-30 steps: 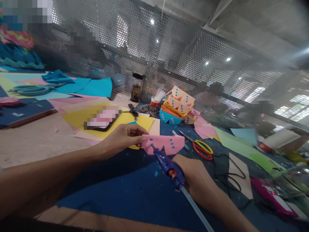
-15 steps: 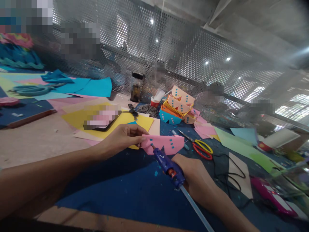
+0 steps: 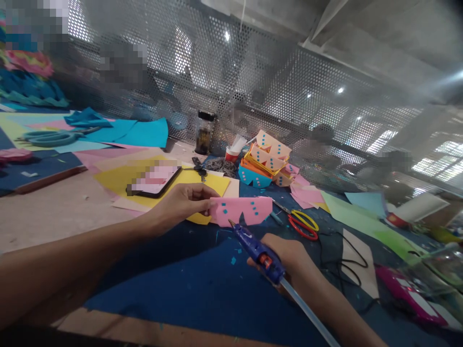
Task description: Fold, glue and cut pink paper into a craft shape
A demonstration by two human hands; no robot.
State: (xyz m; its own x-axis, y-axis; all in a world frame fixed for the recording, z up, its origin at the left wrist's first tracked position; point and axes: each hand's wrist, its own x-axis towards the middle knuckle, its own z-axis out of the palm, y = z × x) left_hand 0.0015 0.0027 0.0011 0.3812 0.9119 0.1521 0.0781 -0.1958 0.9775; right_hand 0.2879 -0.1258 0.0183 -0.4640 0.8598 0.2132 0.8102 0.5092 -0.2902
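Observation:
My left hand (image 3: 184, 205) pinches the left end of a folded pink paper piece (image 3: 237, 212). Small blue squares dot both sides of its face, and a dark triangular notch is at its lower middle. In my right hand (image 3: 285, 255) is a blue glue gun (image 3: 256, 248) with a clear glue stick (image 3: 307, 308) running out of its back. The nozzle points up and left, at the paper's lower edge; I cannot tell whether it touches. Tiny blue scraps (image 3: 234, 260) lie on the dark blue mat (image 3: 173, 279) below.
Behind the paper stands a stack of folded paper pieces (image 3: 267, 154). Red-and-yellow-handled scissors (image 3: 304, 224) lie right of it, near a black cord (image 3: 347, 262). A phone (image 3: 155, 179) rests on yellow paper at left. A jar (image 3: 205, 132) stands by the mesh wall.
The glue gun has drawn back down and right from the paper's left group of squares. The pink paper has shifted slightly up and left in my left hand.

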